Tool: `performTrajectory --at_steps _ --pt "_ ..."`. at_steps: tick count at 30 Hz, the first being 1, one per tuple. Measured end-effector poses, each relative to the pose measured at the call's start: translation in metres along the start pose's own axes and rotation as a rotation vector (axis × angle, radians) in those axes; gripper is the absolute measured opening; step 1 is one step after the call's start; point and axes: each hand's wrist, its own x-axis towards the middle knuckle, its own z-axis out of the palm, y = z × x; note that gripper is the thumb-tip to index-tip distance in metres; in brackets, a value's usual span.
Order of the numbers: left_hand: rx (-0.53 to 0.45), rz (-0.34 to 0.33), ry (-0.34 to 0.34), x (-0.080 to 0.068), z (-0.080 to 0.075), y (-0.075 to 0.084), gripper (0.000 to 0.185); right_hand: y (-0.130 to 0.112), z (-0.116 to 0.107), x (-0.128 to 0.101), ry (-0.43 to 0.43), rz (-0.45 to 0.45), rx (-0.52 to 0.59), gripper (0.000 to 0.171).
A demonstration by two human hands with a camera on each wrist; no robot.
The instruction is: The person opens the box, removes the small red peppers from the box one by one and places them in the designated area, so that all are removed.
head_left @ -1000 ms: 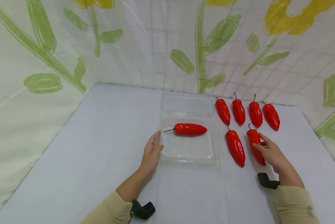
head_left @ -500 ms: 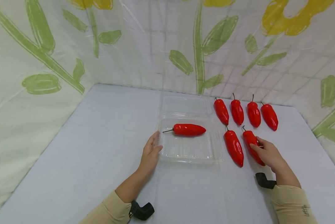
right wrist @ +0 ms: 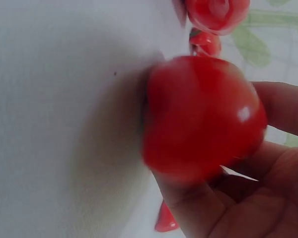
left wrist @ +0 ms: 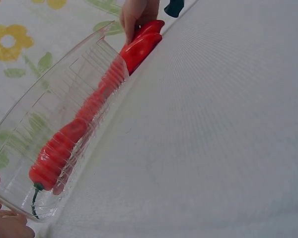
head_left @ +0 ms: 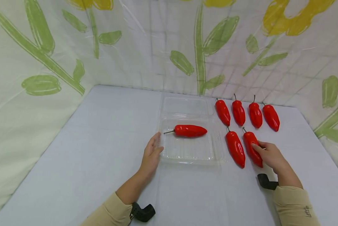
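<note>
A hinged clear plastic container [head_left: 186, 153] lies with its lid [head_left: 187, 105] folded back. My left hand [head_left: 151, 157] holds its left edge, thumb at the rim and fingers along the side wall. Inside, one red pepper [head_left: 190, 131] lies crosswise, its stem to the left; the left wrist view shows this pepper [left wrist: 54, 156] through the clear wall. My right hand [head_left: 270, 154] grips another red pepper [head_left: 252, 147] from its right side, between thumb and fingers. In the right wrist view the gripped pepper [right wrist: 203, 119] fills the middle, close over the white table.
One red pepper [head_left: 235, 149] lies between the container and the held one. Several more, such as the far-right pepper [head_left: 270, 117], form a row at the back right. Behind the white table [head_left: 101, 135] hangs a flowered curtain [head_left: 129, 56]. A dark device [head_left: 143, 212] sits at each wrist.
My right hand has shifted the pepper it grips slightly left, closer to the neighbouring pepper. The left hand, the container and the pepper inside stay as they were.
</note>
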Motion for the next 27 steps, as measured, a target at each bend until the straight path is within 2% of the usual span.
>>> performTrajectory --at_steps 4,14,27 --pt "-0.003 0.005 -0.004 0.0 -0.0005 -0.0007 0.054 -0.0006 0.0013 -0.0005 -0.006 -0.028 -0.005 0.079" --pt "-0.01 0.002 -0.004 -0.0003 -0.0004 -0.0009 0.054 -0.0004 -0.0007 -0.0018 -0.009 0.001 -0.019 0.077" --pt "-0.009 0.004 -0.01 0.0003 -0.0006 -0.0009 0.054 0.0031 -0.0045 -0.0026 0.006 -0.009 -0.021 0.091"
